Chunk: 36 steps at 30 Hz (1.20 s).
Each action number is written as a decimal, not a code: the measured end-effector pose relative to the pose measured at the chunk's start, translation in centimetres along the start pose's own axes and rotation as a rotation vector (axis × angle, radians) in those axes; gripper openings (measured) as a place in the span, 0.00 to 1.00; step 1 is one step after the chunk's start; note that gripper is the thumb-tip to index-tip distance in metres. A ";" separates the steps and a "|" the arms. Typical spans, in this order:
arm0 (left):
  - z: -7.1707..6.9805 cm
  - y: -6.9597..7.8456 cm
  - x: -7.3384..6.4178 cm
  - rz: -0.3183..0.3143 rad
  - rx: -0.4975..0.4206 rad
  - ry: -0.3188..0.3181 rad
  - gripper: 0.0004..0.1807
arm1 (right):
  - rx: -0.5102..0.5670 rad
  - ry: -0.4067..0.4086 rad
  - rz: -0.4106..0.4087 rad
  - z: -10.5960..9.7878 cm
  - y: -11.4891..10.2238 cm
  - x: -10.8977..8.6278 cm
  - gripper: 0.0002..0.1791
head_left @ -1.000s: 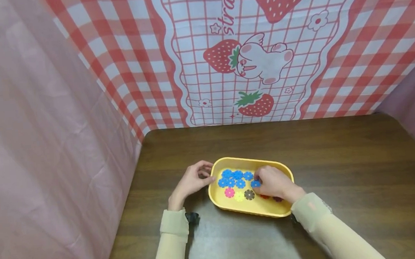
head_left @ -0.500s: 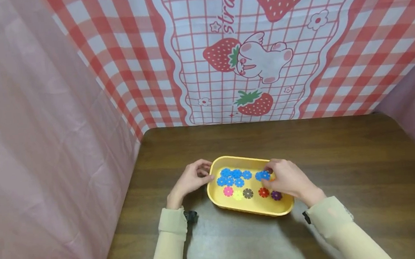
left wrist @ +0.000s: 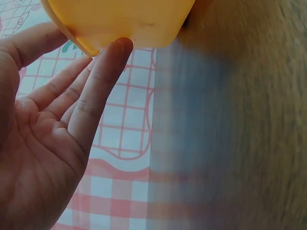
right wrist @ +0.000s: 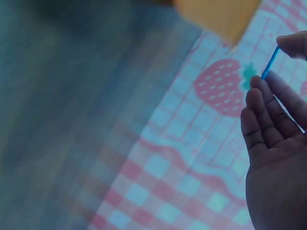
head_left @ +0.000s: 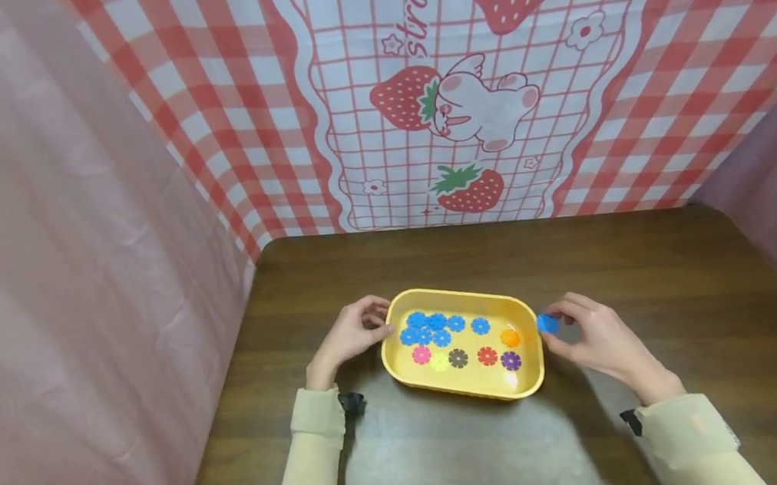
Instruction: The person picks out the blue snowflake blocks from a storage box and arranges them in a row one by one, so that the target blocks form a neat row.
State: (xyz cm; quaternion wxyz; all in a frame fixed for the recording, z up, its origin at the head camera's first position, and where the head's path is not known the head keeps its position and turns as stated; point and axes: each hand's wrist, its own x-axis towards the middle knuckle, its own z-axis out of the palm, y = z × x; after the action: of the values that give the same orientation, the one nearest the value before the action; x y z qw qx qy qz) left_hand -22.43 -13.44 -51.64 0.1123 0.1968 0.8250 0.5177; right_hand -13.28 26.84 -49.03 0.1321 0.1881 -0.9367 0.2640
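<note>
Right of the yellow plastic tray (head_left: 467, 390), my right hand (head_left: 598, 336) pinches a blue snowflake building disc (head_left: 547, 323) between thumb and fingers. The right wrist view shows this disc (right wrist: 271, 62) edge-on, a thin blue line at the fingertips. My left hand (head_left: 351, 334) holds the tray's left end, thumb at the rim. In the left wrist view a fingertip presses the outer wall (left wrist: 153, 24). Inside the tray, several blue discs (head_left: 427, 330) cluster at the left, with one blue disc (head_left: 480, 326) apart.
Pink (head_left: 421, 354), yellow (head_left: 440, 360), dark grey (head_left: 458, 357), red (head_left: 487, 355), purple (head_left: 510, 360) and orange (head_left: 510, 337) discs lie singly in the tray. A brown wooden table (head_left: 679, 309) is underneath. Strawberry-printed checked cloth (head_left: 453, 113) hangs behind; a pink curtain (head_left: 85, 261) hangs left.
My right hand has moved right, out of the tray and past its rim, carrying a blue disc. Another blue disc is left where its fingers were. The left hand keeps its hold.
</note>
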 end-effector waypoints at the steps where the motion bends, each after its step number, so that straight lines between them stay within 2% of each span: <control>1: 0.0 0.0 0.0 0.003 0.001 0.002 0.20 | 0.002 0.015 -0.013 0.1 0.4 -0.4 0.20; 5: -0.2 -0.2 0.0 0.009 0.012 0.024 0.19 | -0.003 0.019 -0.056 0.9 1.9 -2.0 0.19; 8: -0.3 -0.3 0.1 0.005 0.017 0.033 0.19 | -0.008 -0.054 -0.035 1.8 2.3 -2.8 0.18; 12: -0.4 -0.5 0.1 0.005 0.016 0.027 0.19 | -0.016 -0.175 0.040 2.8 2.2 -3.4 0.16; 15: -0.5 -0.4 0.0 0.010 0.009 0.030 0.19 | -0.025 -0.221 0.060 3.2 2.2 -3.6 0.16; 21: -0.4 -0.3 0.1 0.002 -0.002 0.039 0.19 | -0.027 -0.233 0.016 3.5 2.4 -3.9 0.15; 26: -0.4 -0.2 0.1 -0.023 -0.004 0.045 0.19 | -0.020 -0.260 0.030 3.5 2.5 -3.8 0.14; 36: -0.4 -0.3 0.1 -0.006 -0.008 0.073 0.18 | 0.010 -0.236 0.040 3.6 2.5 -4.0 0.15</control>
State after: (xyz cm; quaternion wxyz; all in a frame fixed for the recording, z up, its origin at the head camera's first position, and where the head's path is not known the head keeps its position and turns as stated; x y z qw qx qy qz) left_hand -22.77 -13.80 -51.78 0.0844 0.1747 0.8272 0.5273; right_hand -11.30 28.00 -54.50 0.0146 0.1999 -0.9480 0.2472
